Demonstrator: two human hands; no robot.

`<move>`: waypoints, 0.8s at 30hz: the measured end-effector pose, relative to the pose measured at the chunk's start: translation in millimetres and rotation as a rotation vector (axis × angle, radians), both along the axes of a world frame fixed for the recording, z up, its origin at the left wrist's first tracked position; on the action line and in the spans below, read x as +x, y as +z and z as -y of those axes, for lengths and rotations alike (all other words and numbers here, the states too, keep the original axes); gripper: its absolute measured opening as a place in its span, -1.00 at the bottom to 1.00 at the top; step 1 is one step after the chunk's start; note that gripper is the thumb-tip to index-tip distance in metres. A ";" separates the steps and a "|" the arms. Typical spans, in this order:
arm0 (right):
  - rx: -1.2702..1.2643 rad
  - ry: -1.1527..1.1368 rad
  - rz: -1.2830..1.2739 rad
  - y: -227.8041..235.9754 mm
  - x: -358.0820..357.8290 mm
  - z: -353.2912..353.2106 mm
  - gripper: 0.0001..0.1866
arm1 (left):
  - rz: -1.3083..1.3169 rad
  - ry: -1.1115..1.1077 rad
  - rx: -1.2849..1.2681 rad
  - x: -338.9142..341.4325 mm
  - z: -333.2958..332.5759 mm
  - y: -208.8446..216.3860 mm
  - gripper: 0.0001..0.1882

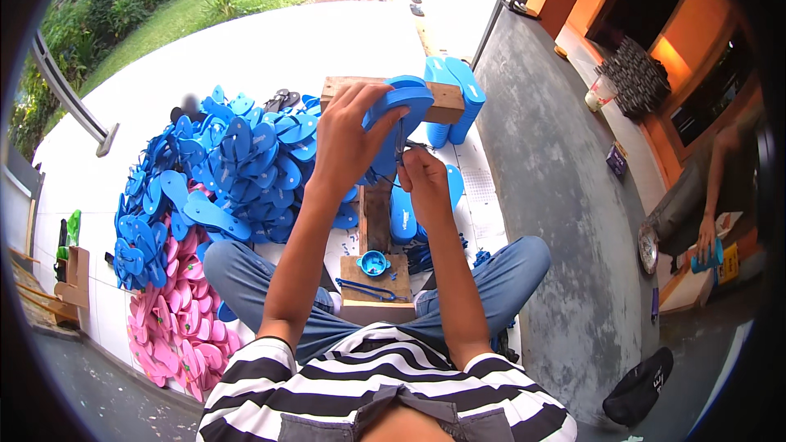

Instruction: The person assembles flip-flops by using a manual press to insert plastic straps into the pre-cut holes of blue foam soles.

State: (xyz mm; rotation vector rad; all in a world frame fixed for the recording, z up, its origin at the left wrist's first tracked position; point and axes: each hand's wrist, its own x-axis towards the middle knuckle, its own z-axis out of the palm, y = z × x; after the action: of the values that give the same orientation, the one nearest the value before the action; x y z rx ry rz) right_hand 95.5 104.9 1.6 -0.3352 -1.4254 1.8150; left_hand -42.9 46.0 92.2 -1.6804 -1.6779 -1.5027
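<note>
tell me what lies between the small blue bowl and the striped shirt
Blue strapping on a wooden board, then a brown surface nearer the shirt, as the head view shows.

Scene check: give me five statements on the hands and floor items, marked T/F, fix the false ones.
1. The left hand holds a blue sandal. True.
2. The small bowl is pink. False: the small bowl is blue.
3. Pink sandals lie on the person's left. True.
4. The purple box is on the person's left. False: the purple box is on the right.
5. The right hand lies flat. False: the right hand has curled fingers.
</note>
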 end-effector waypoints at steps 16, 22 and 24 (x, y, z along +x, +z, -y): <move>-0.209 0.210 -0.008 8.9 -0.4 -18.2 -0.66 | 0.552 -0.303 0.014 7.7 1.6 -24.5 -0.74; 0.316 -0.437 0.239 32.0 5.8 15.8 -0.64 | 0.818 -0.468 0.088 20.8 6.0 -36.0 -0.71; 0.384 -0.511 0.167 35.0 -0.1 14.7 -0.59 | 0.786 -0.469 0.060 20.3 4.4 -36.1 -0.69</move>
State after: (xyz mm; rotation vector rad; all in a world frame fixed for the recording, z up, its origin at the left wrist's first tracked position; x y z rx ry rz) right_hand 95.4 90.2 36.5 -0.5972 -1.5881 1.1007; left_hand -22.6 41.7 56.1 -1.6261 -1.5718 -2.6706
